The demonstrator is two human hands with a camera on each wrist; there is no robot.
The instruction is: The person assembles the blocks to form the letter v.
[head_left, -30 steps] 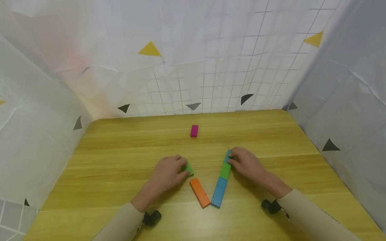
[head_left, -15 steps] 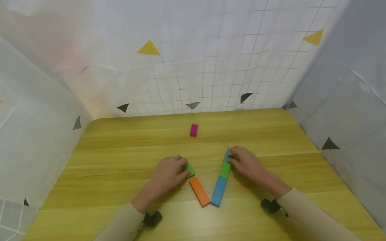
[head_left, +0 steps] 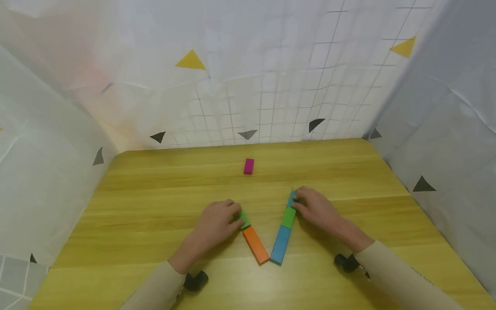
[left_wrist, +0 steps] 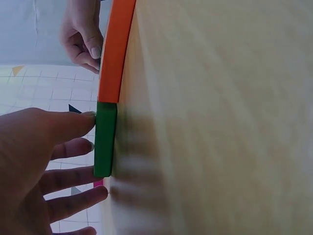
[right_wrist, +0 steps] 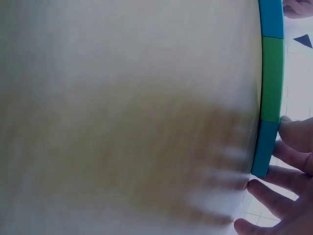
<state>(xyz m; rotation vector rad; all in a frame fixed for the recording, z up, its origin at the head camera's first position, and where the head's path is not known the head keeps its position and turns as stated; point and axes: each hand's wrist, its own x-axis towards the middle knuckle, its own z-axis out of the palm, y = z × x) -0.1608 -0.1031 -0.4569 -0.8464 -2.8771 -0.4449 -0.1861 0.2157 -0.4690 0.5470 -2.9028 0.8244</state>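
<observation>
On the wooden table my left hand (head_left: 219, 221) holds a green block (left_wrist: 105, 139), thumb at its near end and fingers toward its far end. That end meets the top of an orange block (head_left: 255, 245). My right hand (head_left: 315, 209) holds a small blue block (right_wrist: 264, 148) in the same way, thumb by its near end. This block butts against a second green block (head_left: 288, 218), which in turn meets a longer blue block (head_left: 280, 244). Together the two rows make a V, their lower corners meeting at the near side. Fingers partly cover both held blocks in the head view.
A magenta block (head_left: 249, 166) lies alone farther back on the table (head_left: 155, 181). White sheeting with grid lines and triangles (head_left: 191, 60) hangs behind and at both sides. A black wrist camera (head_left: 196, 281) sits below the left sleeve.
My left hand has slid its green block down toward the orange one, closing the gap between them. The right hand stays on the small blue block, and the head view has shifted slightly.
</observation>
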